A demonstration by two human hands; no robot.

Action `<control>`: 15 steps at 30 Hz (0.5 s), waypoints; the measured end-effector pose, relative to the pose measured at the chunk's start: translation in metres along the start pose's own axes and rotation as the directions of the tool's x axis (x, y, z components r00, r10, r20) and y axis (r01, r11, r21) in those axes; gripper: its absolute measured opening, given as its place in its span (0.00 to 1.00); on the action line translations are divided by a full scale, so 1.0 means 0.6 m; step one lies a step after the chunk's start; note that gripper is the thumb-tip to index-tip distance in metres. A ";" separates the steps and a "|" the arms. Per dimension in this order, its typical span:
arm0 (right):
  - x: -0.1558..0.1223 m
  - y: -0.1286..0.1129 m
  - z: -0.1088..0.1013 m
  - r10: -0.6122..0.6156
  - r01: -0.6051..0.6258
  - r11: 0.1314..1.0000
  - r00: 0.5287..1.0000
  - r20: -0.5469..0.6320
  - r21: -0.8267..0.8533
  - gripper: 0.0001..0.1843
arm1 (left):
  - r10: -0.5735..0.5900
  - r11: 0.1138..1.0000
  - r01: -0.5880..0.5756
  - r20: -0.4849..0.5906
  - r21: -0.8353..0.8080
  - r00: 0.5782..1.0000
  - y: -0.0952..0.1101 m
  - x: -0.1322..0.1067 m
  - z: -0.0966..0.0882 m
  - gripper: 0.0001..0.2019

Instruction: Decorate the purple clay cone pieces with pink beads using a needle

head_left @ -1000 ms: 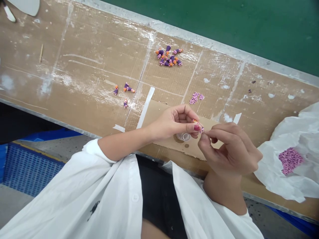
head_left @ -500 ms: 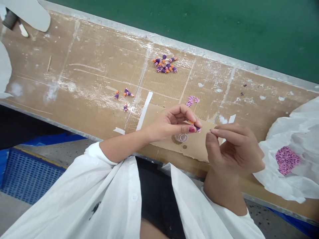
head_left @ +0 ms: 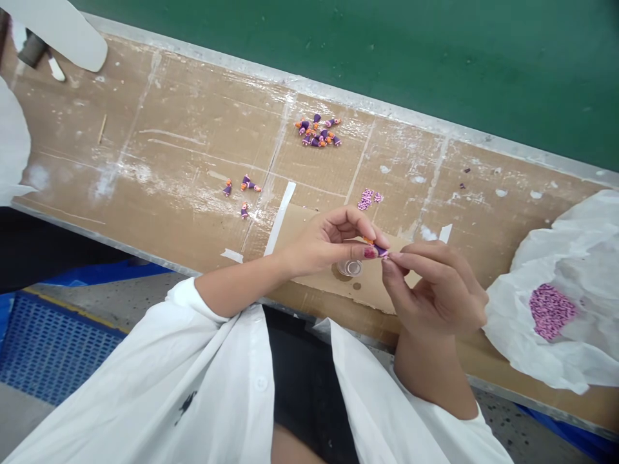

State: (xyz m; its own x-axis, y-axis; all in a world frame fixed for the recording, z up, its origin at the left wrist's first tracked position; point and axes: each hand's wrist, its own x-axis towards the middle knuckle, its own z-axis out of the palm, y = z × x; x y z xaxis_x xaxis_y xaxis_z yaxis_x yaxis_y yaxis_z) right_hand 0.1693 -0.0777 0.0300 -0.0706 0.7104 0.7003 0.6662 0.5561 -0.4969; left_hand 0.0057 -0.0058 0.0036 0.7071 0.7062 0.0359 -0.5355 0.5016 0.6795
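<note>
Between thumb and fingers, my left hand (head_left: 333, 241) pinches a small purple figurine (head_left: 380, 250) with an orange top, its pink-edged end pointing right. My right hand (head_left: 435, 283) is closed in a pinch, thumb and forefinger at that pink end; what they hold, if anything, is hidden. Below the left fingers stands a small clear glass cup (head_left: 352, 267) on a cardboard sheet (head_left: 309, 225). Just beyond the hands lies a little cluster of pink-and-purple bits (head_left: 367, 198).
Several similar figurines lie in a pile (head_left: 319, 131) at the back, with a few more (head_left: 245, 183) to the left. At right, crumpled white paper (head_left: 512, 322) bears a heap of pink bits (head_left: 552, 312). A thin wooden stick (head_left: 102, 129) lies far left.
My right hand has moved left, bringing its pinched fingertips to the figurine's pink end. My left hand keeps its hold on the figurine. The view has shifted slightly.
</note>
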 end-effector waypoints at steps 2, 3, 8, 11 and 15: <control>0.001 0.000 0.000 -0.005 0.005 1.000 1.000 -0.002 -0.004 0.16 | 0.009 1.000 -0.009 0.005 0.001 1.000 -0.001 0.000 -0.001 0.11; 0.001 0.000 0.000 -0.001 0.001 1.000 1.000 -0.004 -0.003 0.16 | 0.012 1.000 -0.012 0.006 0.003 1.000 -0.001 0.000 -0.002 0.11; -0.001 -0.001 -0.003 0.016 -0.017 0.999 1.000 0.019 0.031 0.16 | 0.003 0.999 -0.004 0.037 0.039 0.999 0.002 -0.001 -0.004 0.11; -0.002 -0.002 -0.003 0.020 -0.021 0.999 1.000 0.023 0.044 0.16 | 0.025 0.998 -0.028 0.058 0.061 0.998 0.002 -0.001 -0.006 0.11; -0.002 0.000 -0.001 0.019 -0.020 0.999 0.999 0.033 0.044 0.15 | 0.000 0.997 -0.003 0.034 0.077 0.999 0.002 0.000 -0.010 0.13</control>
State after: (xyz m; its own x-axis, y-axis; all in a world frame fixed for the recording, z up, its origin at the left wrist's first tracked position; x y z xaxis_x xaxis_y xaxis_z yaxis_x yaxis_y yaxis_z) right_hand 0.1697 -0.0788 0.0296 -0.0827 0.7345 0.6735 0.6340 0.5602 -0.5331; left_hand 0.0025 -0.0022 -0.0003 0.7224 0.6888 0.0608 -0.5001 0.4596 0.7340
